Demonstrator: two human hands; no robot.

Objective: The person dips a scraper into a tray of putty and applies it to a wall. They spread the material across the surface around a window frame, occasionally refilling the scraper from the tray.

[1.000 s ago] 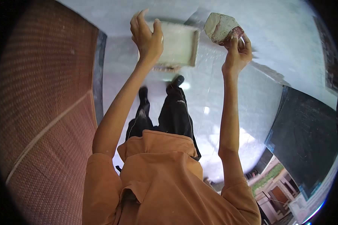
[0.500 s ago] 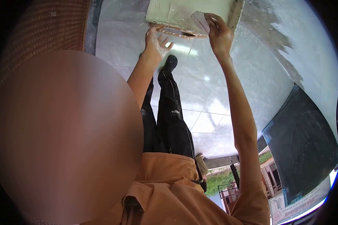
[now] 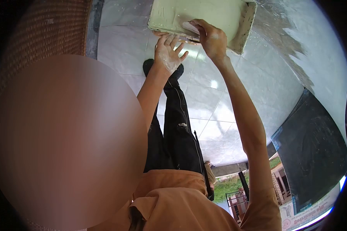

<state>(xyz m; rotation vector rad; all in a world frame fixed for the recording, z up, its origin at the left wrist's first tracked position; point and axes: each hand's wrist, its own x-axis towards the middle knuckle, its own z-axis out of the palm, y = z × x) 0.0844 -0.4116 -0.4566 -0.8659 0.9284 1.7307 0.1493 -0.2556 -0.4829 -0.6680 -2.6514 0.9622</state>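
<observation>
A pale, cream-coloured shallow tray (image 3: 241, 43) with smeared, chipped edges is at the top of the view. Closed on a whitish flat scraper (image 3: 190, 27), my right hand (image 3: 214, 38) is over the tray's near part, and the scraper lies against its surface. My left hand (image 3: 169, 54) is palm up with its fingers spread, just below the tray's near edge. White paste coats that palm and wrist. Nothing rests in it. Whether its fingertips touch the tray edge I cannot tell.
Pale floor tiles (image 3: 204, 100) surround my legs in black trousers (image 3: 177, 115). A woven brown panel (image 3: 46, 30) stands at the left, a dark board (image 3: 316, 150) at the right. Beside it runs a patchy painted wall (image 3: 320, 46). A large blurred round shape covers the lower left.
My right hand has moved left and slightly down, bringing the scraper onto the tray's near part. My left hand has shifted right and a little down, turning its palm up more. The tray appears slightly lower.
</observation>
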